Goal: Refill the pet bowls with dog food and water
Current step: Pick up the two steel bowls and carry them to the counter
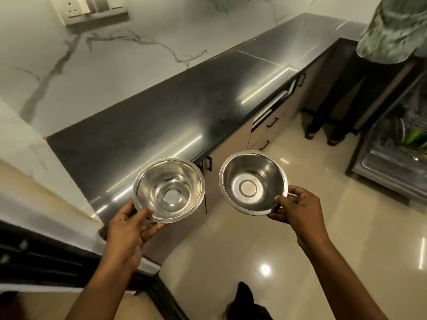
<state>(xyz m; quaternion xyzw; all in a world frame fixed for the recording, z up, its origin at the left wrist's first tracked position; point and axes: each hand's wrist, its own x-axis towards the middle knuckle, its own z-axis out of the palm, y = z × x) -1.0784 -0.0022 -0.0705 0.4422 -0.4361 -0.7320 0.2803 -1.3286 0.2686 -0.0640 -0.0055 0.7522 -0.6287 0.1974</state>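
Note:
I hold two shiny steel pet bowls in the air, one in each hand. My left hand [129, 229] grips the near rim of the left bowl [168, 190], which hangs over the front edge of the dark countertop [184, 107]. My right hand [298, 211] pinches the near right rim of the right bowl [253, 182], which hangs above the floor. Both bowls look dry and hold nothing. No dog food or water source is in view.
The dark counter runs from lower left to upper right along a marble wall with a socket panel [92, 8]. Cabinet drawers [270, 125] sit below it. Another person [381, 42] stands at the far right. An open dish rack [399, 144] holds dishes at the right.

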